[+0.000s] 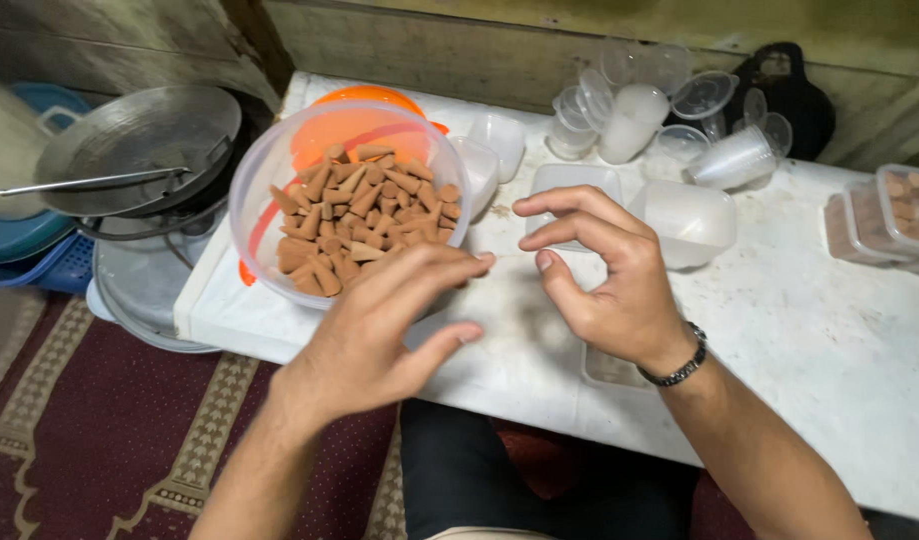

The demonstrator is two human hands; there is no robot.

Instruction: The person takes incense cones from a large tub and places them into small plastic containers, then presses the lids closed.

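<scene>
My left hand point(379, 330) hovers just in front of a clear plastic bowl point(269, 160) filled with several brown cones point(364, 215); its fingers are spread and hold nothing. To its right, my right hand point(604, 270), with a dark bracelet on the wrist, is raised above the white table point(809, 340), its fingers curled apart and empty. Under my right hand a small clear rectangular box point(609, 368) lies on the table, mostly hidden.
Empty clear boxes point(689, 220) and lids sit behind my right hand. Stacked clear cups point(634, 120) stand at the back. Filled boxes point(909, 205) are at the right edge. An orange lid point(369, 98) lies behind the bowl. Metal pans point(139, 140) are left of the table.
</scene>
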